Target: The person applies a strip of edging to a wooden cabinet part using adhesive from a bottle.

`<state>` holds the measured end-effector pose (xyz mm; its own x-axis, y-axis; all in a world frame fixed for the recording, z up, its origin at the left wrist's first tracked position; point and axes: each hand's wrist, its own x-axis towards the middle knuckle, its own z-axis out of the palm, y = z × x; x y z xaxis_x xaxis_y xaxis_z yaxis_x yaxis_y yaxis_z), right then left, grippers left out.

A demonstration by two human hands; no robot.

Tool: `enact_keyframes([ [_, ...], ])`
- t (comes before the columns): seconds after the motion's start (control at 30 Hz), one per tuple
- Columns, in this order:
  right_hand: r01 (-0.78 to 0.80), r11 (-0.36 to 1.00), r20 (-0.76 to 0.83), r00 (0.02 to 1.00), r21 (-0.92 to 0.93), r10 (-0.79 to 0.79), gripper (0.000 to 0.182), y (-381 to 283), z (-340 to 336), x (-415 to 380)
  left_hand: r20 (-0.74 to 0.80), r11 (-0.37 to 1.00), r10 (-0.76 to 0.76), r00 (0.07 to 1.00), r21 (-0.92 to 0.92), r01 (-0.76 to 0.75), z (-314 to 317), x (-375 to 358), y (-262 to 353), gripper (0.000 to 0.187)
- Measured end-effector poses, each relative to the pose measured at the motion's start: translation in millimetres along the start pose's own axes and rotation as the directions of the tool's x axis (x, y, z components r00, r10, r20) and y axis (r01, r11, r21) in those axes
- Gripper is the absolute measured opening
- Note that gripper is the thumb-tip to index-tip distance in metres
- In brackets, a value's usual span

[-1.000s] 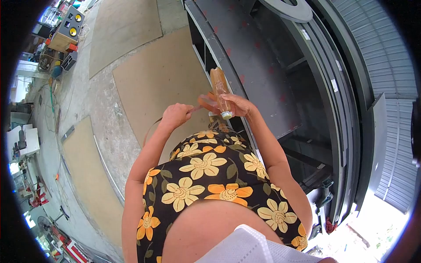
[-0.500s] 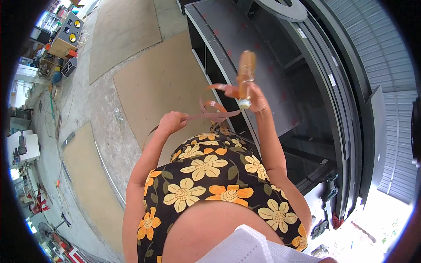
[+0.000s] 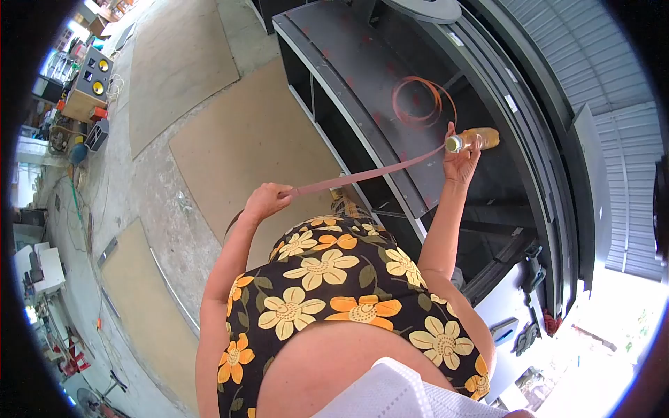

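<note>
A flat pinkish-brown strip (image 3: 362, 175) stretches between my two hands, and its loose end curls in an orange-brown loop (image 3: 398, 104) above the dark panel. My left hand (image 3: 268, 200) is closed in a pinch on the strip, with more of it trailing below the wrist. Held in my right hand (image 3: 460, 166) is a clear bottle (image 3: 482, 138) of amber contents with a pale cap, lying nearly sideways. The strip also runs to the fingers of this hand; how they grip it is partly hidden by the bottle.
A dark cabinet-like frame (image 3: 327, 118) with a panel on top stands to the right, with several dark boards (image 3: 550, 160) behind it. Brown sheets (image 3: 244, 139) lie on the concrete floor (image 3: 164, 181). Speakers (image 3: 94, 76) and clutter stand far left.
My right hand has moved right with the bottle, which has turned from upright to sideways. The strip is drawn out longer, and its loop has swung over the panel. My left hand barely shifted.
</note>
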<state>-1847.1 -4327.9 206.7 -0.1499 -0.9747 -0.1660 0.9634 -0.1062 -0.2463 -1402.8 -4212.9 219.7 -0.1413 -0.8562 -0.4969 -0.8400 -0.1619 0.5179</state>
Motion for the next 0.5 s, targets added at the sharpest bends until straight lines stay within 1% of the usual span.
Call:
enact_keyframes([
  [0.1,0.135,0.99,-0.1,0.985,-0.028,-0.138,0.046,-10,-28,-4,0.025,0.999,-0.002,1.0,0.035,0.001,7,4,-19,0.032],
  [0.13,0.12,0.992,-0.105,0.987,-0.034,-0.123,0.048,-13,-39,-5,0.038,0.999,-0.014,0.999,0.04,0.013,8,5,-23,0.032],
  [0.2,0.132,0.987,-0.167,0.975,-0.095,-0.146,0.05,-16,-58,-5,0.062,0.998,-0.045,0.997,0.05,0.042,10,4,-32,0.033],
  [0.23,0.134,0.983,-0.199,0.967,-0.125,-0.157,0.05,-16,-68,-5,0.073,0.998,-0.04,0.997,0.041,0.037,11,1,-36,0.033],
  [0.33,0.116,0.984,-0.252,0.956,-0.138,-0.148,0.053,-12,-88,-4,0.093,0.999,-0.035,0.995,0.031,0.032,16,-10,-44,0.034],
  [0.4,0.095,0.986,-0.271,0.954,-0.138,-0.13,0.053,-6,-84,-4,0.087,0.998,-0.039,0.995,0.052,0.035,18,-17,-44,0.033],
  [0.5,0.041,0.985,-0.232,0.969,-0.167,-0.08,0.05,4,-65,0,0.138,0.994,-0.057,0.989,0.105,0.043,19,-21,-47,0.033],
])
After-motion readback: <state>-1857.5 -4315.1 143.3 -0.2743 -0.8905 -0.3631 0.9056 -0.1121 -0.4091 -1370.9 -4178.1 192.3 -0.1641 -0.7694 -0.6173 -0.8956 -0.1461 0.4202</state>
